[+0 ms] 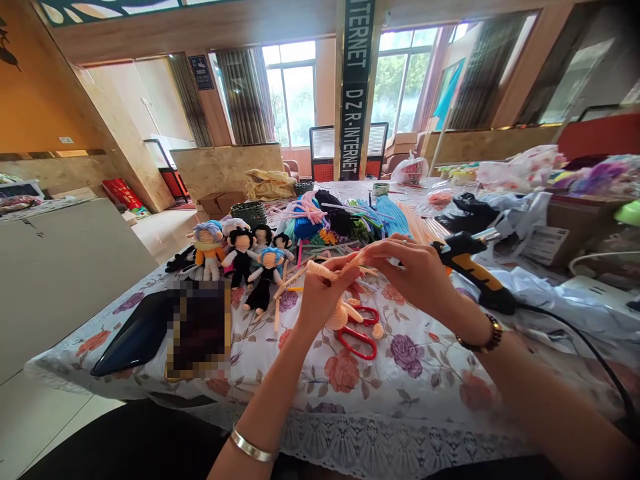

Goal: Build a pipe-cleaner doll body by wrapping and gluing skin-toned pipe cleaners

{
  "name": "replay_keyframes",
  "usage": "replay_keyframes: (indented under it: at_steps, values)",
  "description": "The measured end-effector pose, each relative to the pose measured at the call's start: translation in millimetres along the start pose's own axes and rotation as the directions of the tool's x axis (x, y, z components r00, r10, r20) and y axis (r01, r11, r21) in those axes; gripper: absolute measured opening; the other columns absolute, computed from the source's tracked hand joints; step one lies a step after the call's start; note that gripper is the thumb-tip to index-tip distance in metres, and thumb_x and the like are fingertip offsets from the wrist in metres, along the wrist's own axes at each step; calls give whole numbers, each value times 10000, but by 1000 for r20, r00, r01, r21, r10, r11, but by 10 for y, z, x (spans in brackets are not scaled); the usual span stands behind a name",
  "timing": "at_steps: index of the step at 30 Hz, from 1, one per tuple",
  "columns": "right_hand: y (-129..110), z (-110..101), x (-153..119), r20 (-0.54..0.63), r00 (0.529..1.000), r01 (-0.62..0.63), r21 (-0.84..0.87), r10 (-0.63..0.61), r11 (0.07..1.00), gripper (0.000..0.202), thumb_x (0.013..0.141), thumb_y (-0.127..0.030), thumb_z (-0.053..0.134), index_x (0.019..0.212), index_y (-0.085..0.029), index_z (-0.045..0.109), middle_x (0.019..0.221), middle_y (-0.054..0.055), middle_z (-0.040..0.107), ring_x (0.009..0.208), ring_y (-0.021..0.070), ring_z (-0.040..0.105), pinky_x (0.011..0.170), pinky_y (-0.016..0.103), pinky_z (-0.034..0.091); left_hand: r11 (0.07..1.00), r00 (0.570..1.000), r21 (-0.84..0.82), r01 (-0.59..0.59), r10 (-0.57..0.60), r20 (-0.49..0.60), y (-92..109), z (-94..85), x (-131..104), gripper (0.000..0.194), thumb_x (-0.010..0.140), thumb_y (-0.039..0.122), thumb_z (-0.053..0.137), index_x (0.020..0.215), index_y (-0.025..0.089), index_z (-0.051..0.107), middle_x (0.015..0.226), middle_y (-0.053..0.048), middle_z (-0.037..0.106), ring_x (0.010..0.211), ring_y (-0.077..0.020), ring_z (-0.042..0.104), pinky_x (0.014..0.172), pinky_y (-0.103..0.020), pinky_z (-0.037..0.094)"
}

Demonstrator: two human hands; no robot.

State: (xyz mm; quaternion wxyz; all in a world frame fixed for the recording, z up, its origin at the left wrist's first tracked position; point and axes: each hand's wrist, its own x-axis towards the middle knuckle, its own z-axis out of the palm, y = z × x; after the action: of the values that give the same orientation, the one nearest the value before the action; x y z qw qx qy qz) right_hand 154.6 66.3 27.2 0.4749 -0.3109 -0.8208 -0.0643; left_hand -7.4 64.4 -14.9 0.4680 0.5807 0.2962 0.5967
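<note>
Between my two hands, above the table, is a peach chenille stem [321, 270], with a coiled end sticking out past my left fingers. My left hand [323, 297] pinches it. The fingertips of my right hand [407, 270] are closed on its other end, close to the left thumb. Below the hands lie red-handled scissors [358, 343], their blades hidden. A round wound peach piece [337, 317] is partly covered by my left hand. Beside the scissors is a small peach coil [379, 331]. A black and orange glue gun [475, 270] appears just beyond my right wrist.
Several small dolls [240, 257] stand at the left, behind a dark tray-like object [133, 333] and a pixelated, gold-edged item [200, 330]. Bundles of coloured chenille stems [395, 217] lie at the back. The glue gun's black cable [575, 327] runs down the right side. Plastic bags [520, 200] crowd the far right.
</note>
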Motion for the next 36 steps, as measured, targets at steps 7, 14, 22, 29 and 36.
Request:
replay_keyframes:
  at_steps: [7,14,22,29,36]
  values:
    - [25,22,-15,-32,973,221,-126,-227,967,106,836,-157,567,812,-203,659,934,34,689,782,132,582,696,264,499,997,993,63,-43,49,-109,20,27,-23,260,725,373,662,891,173,683,546,34,599,444,-69,527,411,-194,401]
    - [22,-15,-22,2,955,286,-258,-296,923,173,842,-117,537,764,-213,657,854,13,675,733,119,553,647,240,476,901,984,417,-121,163,-67,70,36,-78,201,779,347,606,826,174,699,576,20,610,473,-79,537,439,-198,411]
    - [-13,-66,9,-24,991,128,-46,-129,991,85,800,-184,620,751,-223,678,747,-7,693,703,117,585,647,237,489,559,821,645,-521,535,200,-51,-33,-112,190,822,130,522,936,216,648,849,-16,709,735,-115,649,674,-225,518]
    - [-23,-171,47,157,977,-169,145,146,975,95,765,-227,639,691,-206,695,711,0,681,658,110,596,592,216,462,447,747,653,-611,599,289,-53,-57,-152,202,859,146,447,978,195,603,853,-41,687,769,-119,638,680,-219,508]
    - [26,-118,22,321,915,-310,176,243,934,213,811,-296,551,754,-162,705,696,14,689,602,114,581,546,207,450,492,737,657,-571,660,146,-20,7,-150,181,812,100,531,927,201,627,808,-16,689,710,-103,635,651,-205,498]
